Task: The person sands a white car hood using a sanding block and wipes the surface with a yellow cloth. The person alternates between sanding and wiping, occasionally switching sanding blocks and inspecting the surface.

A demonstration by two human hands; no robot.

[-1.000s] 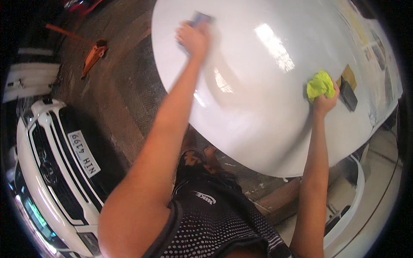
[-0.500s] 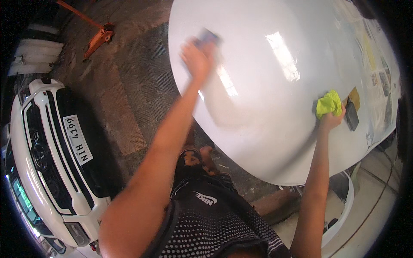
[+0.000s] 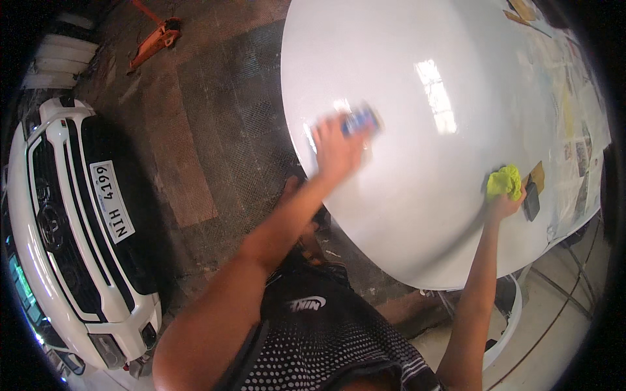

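A large, glossy white panel, apparently a car hood, spreads before me. My left hand is over its near left part, fingers wrapped round a small blue thing with reddish and pale patches. Motion blurs that thing, so its exact kind does not show. Farther right, my right hand grips a crumpled lime-yellow cloth on or just over the panel. Just right of that hand lie a dark grey block and a brown sheet resembling sandpaper.
Paper masking covers the panel's right border. On the left stands a white vehicle's front end. An orange floor jack rests on the dark patterned floor. Below the panel's near right edge is a curved white part.
My left hand has come nearer and to the right across the panel, still with the blue thing. The right hand keeps the cloth beside the grey block. The whole view has shifted slightly.
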